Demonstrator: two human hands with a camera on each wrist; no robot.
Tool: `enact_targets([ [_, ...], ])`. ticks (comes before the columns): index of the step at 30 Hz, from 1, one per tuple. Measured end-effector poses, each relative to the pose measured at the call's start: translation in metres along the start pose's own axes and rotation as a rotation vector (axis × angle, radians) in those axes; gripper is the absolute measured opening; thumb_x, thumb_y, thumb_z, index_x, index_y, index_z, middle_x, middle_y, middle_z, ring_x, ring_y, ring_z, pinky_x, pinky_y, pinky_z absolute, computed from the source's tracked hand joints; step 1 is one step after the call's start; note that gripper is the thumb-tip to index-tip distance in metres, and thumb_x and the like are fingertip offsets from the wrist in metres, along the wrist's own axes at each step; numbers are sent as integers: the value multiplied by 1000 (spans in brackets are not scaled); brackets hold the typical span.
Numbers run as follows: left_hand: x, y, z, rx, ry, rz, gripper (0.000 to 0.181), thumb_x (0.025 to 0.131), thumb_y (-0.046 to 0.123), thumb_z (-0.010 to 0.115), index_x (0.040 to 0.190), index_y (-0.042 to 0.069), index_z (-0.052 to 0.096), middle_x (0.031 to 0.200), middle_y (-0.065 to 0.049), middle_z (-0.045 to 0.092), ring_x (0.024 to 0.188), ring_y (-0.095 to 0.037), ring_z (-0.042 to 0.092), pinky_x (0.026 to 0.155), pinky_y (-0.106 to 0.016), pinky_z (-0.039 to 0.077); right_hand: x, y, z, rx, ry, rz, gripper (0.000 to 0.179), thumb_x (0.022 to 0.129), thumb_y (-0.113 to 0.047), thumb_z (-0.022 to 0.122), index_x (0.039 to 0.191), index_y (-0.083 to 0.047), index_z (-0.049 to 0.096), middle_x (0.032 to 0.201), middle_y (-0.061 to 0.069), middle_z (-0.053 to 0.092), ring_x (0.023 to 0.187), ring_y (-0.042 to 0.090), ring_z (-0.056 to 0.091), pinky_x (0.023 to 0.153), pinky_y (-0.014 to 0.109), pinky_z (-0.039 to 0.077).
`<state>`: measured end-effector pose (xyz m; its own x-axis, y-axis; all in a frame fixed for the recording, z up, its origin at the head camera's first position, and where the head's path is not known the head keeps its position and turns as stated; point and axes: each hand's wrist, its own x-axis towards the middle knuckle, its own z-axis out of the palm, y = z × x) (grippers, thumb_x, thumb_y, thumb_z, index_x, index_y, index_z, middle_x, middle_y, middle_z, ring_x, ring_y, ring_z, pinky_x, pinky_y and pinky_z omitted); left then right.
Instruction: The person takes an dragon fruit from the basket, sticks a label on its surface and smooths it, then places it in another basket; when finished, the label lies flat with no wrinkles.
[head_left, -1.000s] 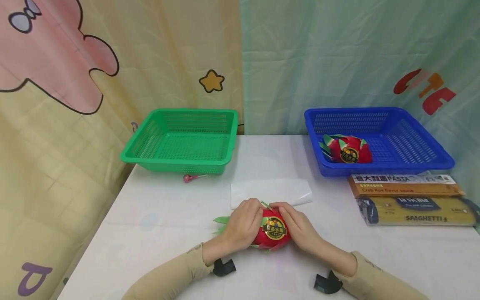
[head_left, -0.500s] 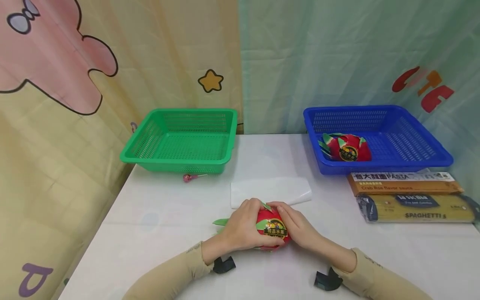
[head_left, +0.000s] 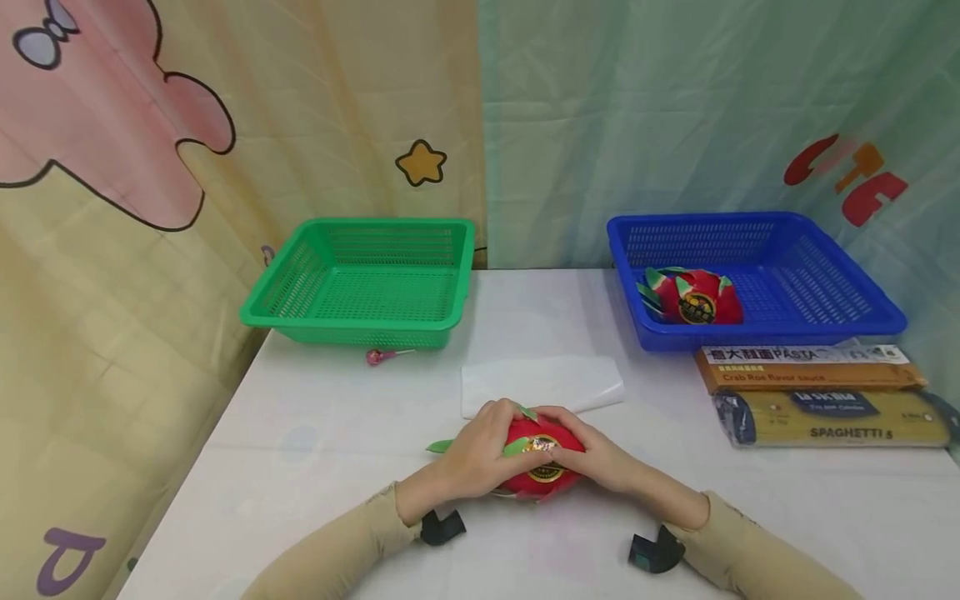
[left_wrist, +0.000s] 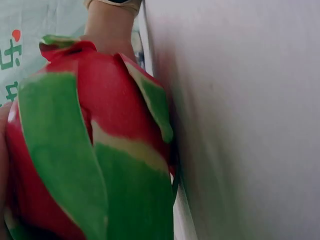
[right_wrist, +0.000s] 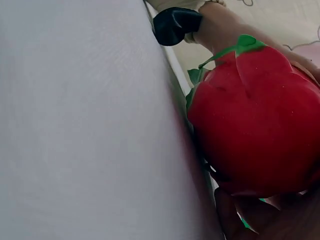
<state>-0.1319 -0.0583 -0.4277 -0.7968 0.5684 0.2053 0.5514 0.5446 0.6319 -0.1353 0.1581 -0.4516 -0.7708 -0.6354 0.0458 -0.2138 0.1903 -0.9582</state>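
Note:
A red dragon fruit (head_left: 544,473) with green leaf tips and a black-and-gold sticker lies on the white table in front of me. My left hand (head_left: 480,454) grips its left side, thumb across the top. From the right, my right hand (head_left: 602,457) holds the other side, its thumb reaching the sticker near the left thumb. In the left wrist view the dragon fruit (left_wrist: 117,105) shows its long green leaves. The right wrist view has its smooth red end (right_wrist: 255,122), with dark fingertips beneath. Most fingers on the far side are hidden.
Behind stand a green basket (head_left: 262,320) on the left and a blue basket (head_left: 757,337) on the right, with another dragon fruit (head_left: 720,304) in the blue one. A lollipop (head_left: 377,357), folded white plastic (head_left: 540,382), a pasta box (head_left: 810,371) and a spaghetti pack (head_left: 825,419) lie on the table.
Both thumbs have moved onto the dragon fruit's top, first the left, then the right, partly covering the sticker. The fruit has turned slightly in place between the hands.

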Motion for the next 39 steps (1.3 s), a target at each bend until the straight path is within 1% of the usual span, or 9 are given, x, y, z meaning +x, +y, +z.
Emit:
enact_targets([
  [4,2,-3,-1,-20,-12,38,35,95,48,44,102,14,42,90,5,47,84,-9,43,63,-20,41,1,1,-3,-46,-27,-78,49,97,-12,47,143,-13,32,120,11,53,101,20,58,80,32,52],
  [7,4,-4,-1,1,9,80,27,99,38,40,101,12,43,89,4,46,83,-9,43,65,-20,40,1,-1,-4,-106,-34,-136,49,99,-9,42,145,-11,28,122,9,53,101,16,57,80,32,51],
  [11,5,-4,-1,25,46,102,21,101,31,38,97,11,43,86,4,45,81,-9,43,66,-21,39,0,-3,-5,-151,-38,-135,48,100,-7,37,146,-10,26,127,9,51,104,15,55,84,31,49],
  [14,4,-2,-1,16,39,60,29,96,42,46,97,13,44,86,5,45,80,-8,43,64,-20,40,0,-6,-5,-135,-34,-93,45,102,-9,31,147,-11,27,130,7,50,109,15,52,89,31,46],
  [18,3,0,-1,0,11,-4,52,79,62,60,96,16,43,86,7,45,78,-6,44,61,-18,42,0,-6,-5,-129,-19,-54,42,104,-16,27,146,-16,30,133,3,49,113,16,50,95,32,41],
  [21,3,0,0,-8,8,-9,55,76,64,63,94,17,43,87,7,45,78,-5,44,61,-18,42,0,-4,-5,-148,-19,-68,43,103,-18,31,146,-17,31,134,4,48,115,18,49,96,35,40],
  [28,2,-2,1,53,6,89,40,90,53,49,95,14,42,86,5,42,77,-7,40,57,-18,39,-3,0,-6,-107,-41,-28,70,88,-23,65,146,-28,27,127,4,49,107,22,53,81,33,50],
  [32,2,-1,0,112,28,141,34,95,46,42,94,12,43,84,5,42,76,-8,39,59,-18,36,-4,-2,-7,-55,-89,-7,68,91,-22,61,147,-30,24,130,4,46,110,25,52,83,33,50],
  [39,2,0,0,163,72,217,22,101,28,36,96,8,45,83,2,43,78,-11,39,66,-20,35,-6,-6,-15,86,-231,62,66,96,-21,51,150,-29,15,140,10,33,118,31,42,91,36,46],
])
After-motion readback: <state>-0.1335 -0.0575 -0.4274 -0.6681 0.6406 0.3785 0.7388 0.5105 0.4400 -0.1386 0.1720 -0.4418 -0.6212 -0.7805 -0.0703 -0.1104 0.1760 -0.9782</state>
